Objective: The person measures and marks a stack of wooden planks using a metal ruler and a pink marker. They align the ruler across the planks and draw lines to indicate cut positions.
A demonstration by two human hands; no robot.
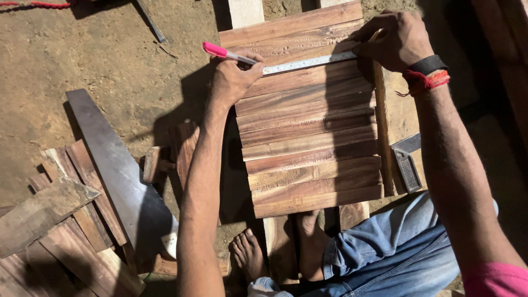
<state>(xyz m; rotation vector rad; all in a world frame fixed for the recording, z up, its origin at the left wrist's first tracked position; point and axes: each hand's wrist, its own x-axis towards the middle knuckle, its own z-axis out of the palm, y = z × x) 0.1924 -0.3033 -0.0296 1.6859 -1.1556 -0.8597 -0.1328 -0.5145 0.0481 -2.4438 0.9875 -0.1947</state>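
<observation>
So the metal ruler (pixel 308 62) lies across a stack of reddish wood slats (pixel 311 137), near the far end. The left hand (pixel 234 77) is closed around a pink marker (pixel 228 54), its tip right at the ruler's left end. The right hand (pixel 397 39), fingers curled, presses the ruler's other end down. A handsaw (pixel 118 170) lies on the dirt, well off left.

No packages, labels, signs or screens.
Nothing of that kind shows around either hand: only bare wood, tools and dirt ground, none of it wrapped, tagged or marked with a sticker.
</observation>
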